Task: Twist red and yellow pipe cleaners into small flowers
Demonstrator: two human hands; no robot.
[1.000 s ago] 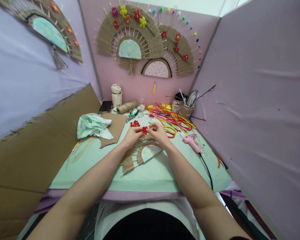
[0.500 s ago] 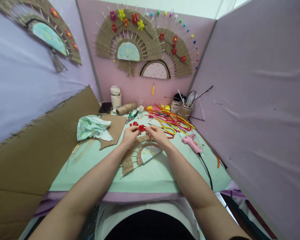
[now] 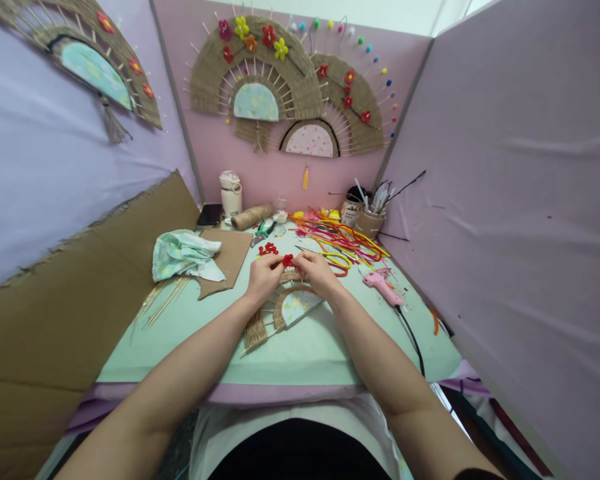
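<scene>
Between my two hands is a small red flower (image 3: 289, 261), held above a twine-wrapped fan (image 3: 256, 332) that lies on the table. My left hand (image 3: 264, 275) pinches its left side. The fingertips of my right hand (image 3: 314, 269) are closed on its right side. More red flowers (image 3: 268, 249) lie just beyond my left hand. The fan has a pale patterned half-round centre (image 3: 298, 305), and my hands and wrists hide part of its upper edge.
Right of my hands lie scissors (image 3: 341, 261), colourful pipe cleaners (image 3: 350, 233) and a pink glue gun (image 3: 386, 288) with its cord. Leftward are cardboard (image 3: 233, 257), crumpled cloth (image 3: 183, 253) and thin sticks (image 3: 167, 303). Behind stand a bottle (image 3: 231, 193), twine roll (image 3: 253, 217), pliers (image 3: 264, 231) and a pot of sticks (image 3: 369, 223).
My left hand and the red flower have shifted slightly right, uncovering more of the red flowers on the table. My right hand has barely moved.
</scene>
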